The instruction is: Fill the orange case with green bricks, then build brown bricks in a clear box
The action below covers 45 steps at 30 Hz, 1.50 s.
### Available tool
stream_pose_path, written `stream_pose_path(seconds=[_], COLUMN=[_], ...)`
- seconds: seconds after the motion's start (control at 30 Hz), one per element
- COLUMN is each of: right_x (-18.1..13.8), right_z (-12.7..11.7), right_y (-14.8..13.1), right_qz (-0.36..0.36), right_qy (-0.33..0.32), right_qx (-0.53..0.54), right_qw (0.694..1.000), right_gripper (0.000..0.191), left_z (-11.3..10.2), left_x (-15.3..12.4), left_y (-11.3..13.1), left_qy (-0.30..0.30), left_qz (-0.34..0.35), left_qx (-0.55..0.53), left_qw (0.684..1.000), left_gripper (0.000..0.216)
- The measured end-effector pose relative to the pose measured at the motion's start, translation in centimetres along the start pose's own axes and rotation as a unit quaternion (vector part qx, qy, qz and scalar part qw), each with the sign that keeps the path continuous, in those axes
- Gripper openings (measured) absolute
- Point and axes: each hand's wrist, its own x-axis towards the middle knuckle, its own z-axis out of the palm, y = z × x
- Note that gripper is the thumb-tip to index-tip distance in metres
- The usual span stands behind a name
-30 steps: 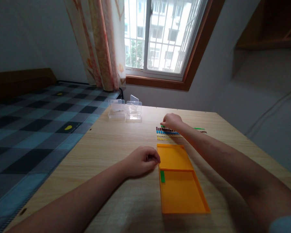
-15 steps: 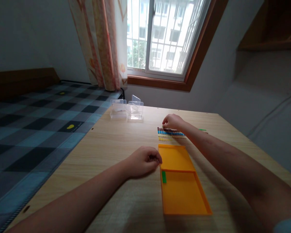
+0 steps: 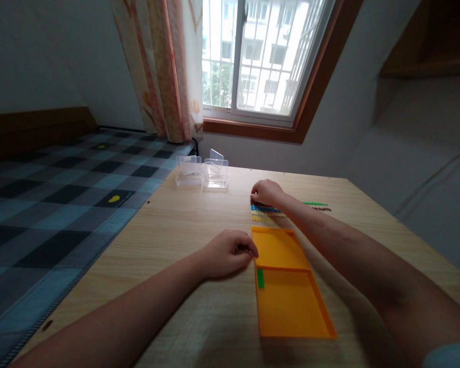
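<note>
An orange plastic tray (image 3: 295, 306) with two shallow compartments lies on the table. A small green strip (image 3: 260, 279) rests at the upper left of its near compartment. My left hand (image 3: 232, 253) has curled fingers, closed at the tray's left edge near the divider. Beyond the tray, small coloured pieces lie in rows: yellow (image 3: 257, 216), blue (image 3: 266, 208), dark brown and green (image 3: 316, 204). My right hand (image 3: 267, 192) is at the left end of the far rows, thumb and fingers pinched together. What it pinches is hidden, and my forearm covers part of the rows.
Two clear plastic boxes (image 3: 215, 176) with raised lids stand at the back left of the wooden table (image 3: 168, 225). A bed with a checked cover (image 3: 80, 204) adjoins the table's left side. A window and curtain (image 3: 168, 76) are behind.
My right hand has moved slightly left along the far rows, uncovering more of the green and dark pieces at right. My left hand stays at the tray's edge.
</note>
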Motion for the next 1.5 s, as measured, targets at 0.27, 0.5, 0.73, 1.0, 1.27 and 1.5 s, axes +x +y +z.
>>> stream_pose_path(seconds=[0.27,0.5,0.73,1.0,1.27,1.5], right_x=[0.5,-2.8,-17.4,-23.3,-23.2,-23.2], right_z=[-0.6,-3.7,-3.6,2.5,3.1,3.5], right_y=[0.1,0.8,1.0,-1.9,-1.1,-1.2], right_qz=[0.012,0.001,-0.166,-0.229,-0.271,-0.289], right_qy=[-0.001,0.094,0.177,0.096,0.152,0.160], right_qx=[0.030,0.089,0.179,0.123,0.116,0.118], right_qw=[0.999,0.992,0.953,0.961,0.943,0.936], right_gripper=[0.029,0.021,0.008,0.009,0.021,0.027], left_z=[-0.1,-0.4,-0.4,-0.1,-0.3,-0.3], left_x=[0.2,0.2,0.2,0.2,0.0,-0.1], left_y=[0.1,0.7,0.6,0.5,0.8,1.1], left_qy=[-0.009,-0.019,-0.025,-0.026,-0.036,-0.057], left_qz=[0.000,-0.001,0.017,0.023,0.021,0.026], left_qx=[-0.003,0.017,0.025,0.037,0.043,0.050], left_qw=[1.000,1.000,0.999,0.999,0.998,0.997], left_gripper=[0.026,0.024,0.022,0.022,0.022,0.019])
